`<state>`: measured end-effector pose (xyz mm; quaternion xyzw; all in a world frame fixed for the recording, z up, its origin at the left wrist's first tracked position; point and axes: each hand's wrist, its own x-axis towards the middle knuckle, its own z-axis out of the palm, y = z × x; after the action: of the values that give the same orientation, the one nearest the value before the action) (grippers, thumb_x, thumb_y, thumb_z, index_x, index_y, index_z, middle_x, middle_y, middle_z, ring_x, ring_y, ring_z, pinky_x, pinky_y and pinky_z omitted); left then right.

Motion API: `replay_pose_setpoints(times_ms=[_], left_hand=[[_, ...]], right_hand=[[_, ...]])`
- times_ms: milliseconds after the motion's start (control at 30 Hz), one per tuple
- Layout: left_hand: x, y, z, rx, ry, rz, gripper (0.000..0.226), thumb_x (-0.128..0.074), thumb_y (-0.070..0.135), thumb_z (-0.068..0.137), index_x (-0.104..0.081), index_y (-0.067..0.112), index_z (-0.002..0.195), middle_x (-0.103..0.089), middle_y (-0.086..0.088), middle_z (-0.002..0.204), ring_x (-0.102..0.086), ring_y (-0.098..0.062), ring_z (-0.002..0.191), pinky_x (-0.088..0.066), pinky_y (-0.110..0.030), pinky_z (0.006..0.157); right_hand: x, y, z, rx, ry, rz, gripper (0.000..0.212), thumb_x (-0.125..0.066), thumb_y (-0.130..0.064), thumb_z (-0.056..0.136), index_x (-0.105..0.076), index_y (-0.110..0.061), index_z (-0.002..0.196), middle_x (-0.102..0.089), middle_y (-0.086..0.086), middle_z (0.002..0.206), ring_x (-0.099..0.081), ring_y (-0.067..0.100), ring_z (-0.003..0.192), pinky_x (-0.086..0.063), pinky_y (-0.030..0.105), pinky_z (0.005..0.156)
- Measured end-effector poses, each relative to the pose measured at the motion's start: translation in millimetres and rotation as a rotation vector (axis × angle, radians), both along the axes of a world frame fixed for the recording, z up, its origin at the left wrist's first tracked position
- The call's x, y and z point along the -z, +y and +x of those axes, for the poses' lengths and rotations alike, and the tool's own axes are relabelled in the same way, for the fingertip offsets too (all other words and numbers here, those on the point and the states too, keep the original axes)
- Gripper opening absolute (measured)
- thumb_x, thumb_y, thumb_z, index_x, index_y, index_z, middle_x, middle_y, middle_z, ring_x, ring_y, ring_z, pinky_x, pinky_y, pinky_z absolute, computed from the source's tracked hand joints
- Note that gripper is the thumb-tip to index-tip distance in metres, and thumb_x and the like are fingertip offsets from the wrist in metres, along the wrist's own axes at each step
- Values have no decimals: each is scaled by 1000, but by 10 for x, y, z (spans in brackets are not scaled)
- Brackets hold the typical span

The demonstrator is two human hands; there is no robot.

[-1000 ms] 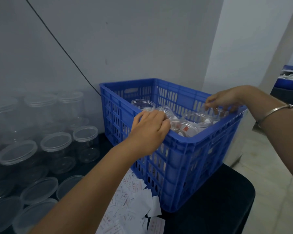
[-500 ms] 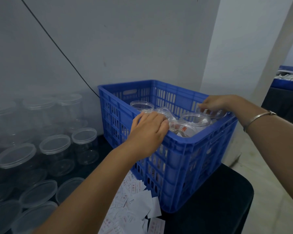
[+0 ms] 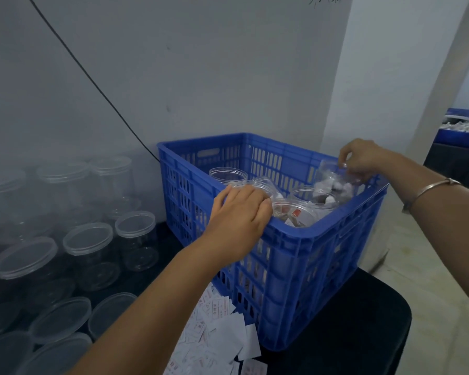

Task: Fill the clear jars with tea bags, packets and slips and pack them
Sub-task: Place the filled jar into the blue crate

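Note:
A blue slatted crate (image 3: 303, 269) stands on a black table and holds several clear jars (image 3: 228, 175), some with packets inside. My left hand (image 3: 238, 215) grips the crate's near left rim, fingers curled over the edge. My right hand (image 3: 363, 158) holds a clear filled jar (image 3: 333, 182) by its rim, lifted and tilted above the crate's right side. White printed slips (image 3: 217, 336) lie heaped on the table in front of the crate.
Several lidded empty clear jars (image 3: 92, 247) are stacked at the left against the grey wall. A black cable (image 3: 92, 85) runs down the wall behind the crate. Another blue crate (image 3: 460, 131) sits far right. The table's edge (image 3: 401, 315) drops to the floor at right.
My right hand has lifted a filled jar up out of the crate's right side and tilted it. My left hand stays on the crate rim.

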<state>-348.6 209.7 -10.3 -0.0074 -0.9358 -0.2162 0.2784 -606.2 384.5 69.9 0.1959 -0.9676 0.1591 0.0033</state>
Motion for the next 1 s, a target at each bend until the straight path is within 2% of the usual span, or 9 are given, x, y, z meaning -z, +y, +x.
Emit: replay_pose_setpoints(times_ms=[133,233,300,367,500,600,767,900,1000], left_hand=[[8,-19,-9,11,35,-42,33,-25,21,102,-56,19,113,-49,11,107,-35,-1,101,-3,-14,97],[19,-13,-7,14,47,-21,32,-25,23,102,-56,19,111,-49,11,105,-35,-1,101,-2,-12,96],[22,-12,-7,18,51,-21,36,-21,27,102,-55,20,110,-48,12,104,-35,-1,101,0,-9,96],[24,-16,-7,22,61,-53,37,-20,26,100,-55,20,110,-47,12,104,-34,-1,100,6,-4,94],[29,-2,0,1,83,-31,35,-21,25,101,-55,18,105,-48,8,99,-36,-4,98,8,-2,93],[29,9,10,2,99,-39,38,-20,29,99,-56,16,102,-48,7,95,-37,-5,95,4,-3,93],[28,-12,32,12,101,-35,28,-27,20,102,-54,15,99,-46,8,92,-37,-6,95,6,-1,93],[23,5,28,9,92,-20,33,-22,27,99,-53,17,97,-45,10,91,-37,-5,94,5,-1,93],[32,-10,33,7,91,-41,29,-26,20,102,-54,15,98,-48,7,93,-38,-7,96,6,0,93]], right_hand=[[0,-37,-44,28,52,4,22,-59,20,84,-64,0,92,-61,24,83,-62,34,51,-41,23,27],[128,-118,2,27,71,180,24,-64,12,85,-68,5,108,-69,26,109,-69,37,87,-57,32,61],[204,-121,-43,22,90,214,24,-58,6,93,-65,7,116,-67,27,115,-67,39,100,-53,34,69],[211,-115,-84,16,62,198,22,-57,6,94,-65,9,114,-67,28,103,-67,41,95,-54,28,56],[88,-153,-181,3,5,81,20,-60,19,85,-65,1,93,-59,22,79,-65,37,59,-51,30,33],[46,-287,-205,-65,40,100,22,-60,15,87,-62,-7,83,-61,18,76,-65,33,54,-49,28,33],[23,-447,-207,-181,-194,294,19,-64,12,87,-67,-7,89,-70,15,80,-68,24,58,-53,27,43],[-100,-386,-215,-159,-287,425,24,-61,19,83,-70,-2,91,-75,14,74,-74,22,61,-56,27,48],[-143,-316,-182,-133,-283,496,23,-64,17,83,-70,-5,84,-74,7,66,-72,19,60,-54,25,48]])
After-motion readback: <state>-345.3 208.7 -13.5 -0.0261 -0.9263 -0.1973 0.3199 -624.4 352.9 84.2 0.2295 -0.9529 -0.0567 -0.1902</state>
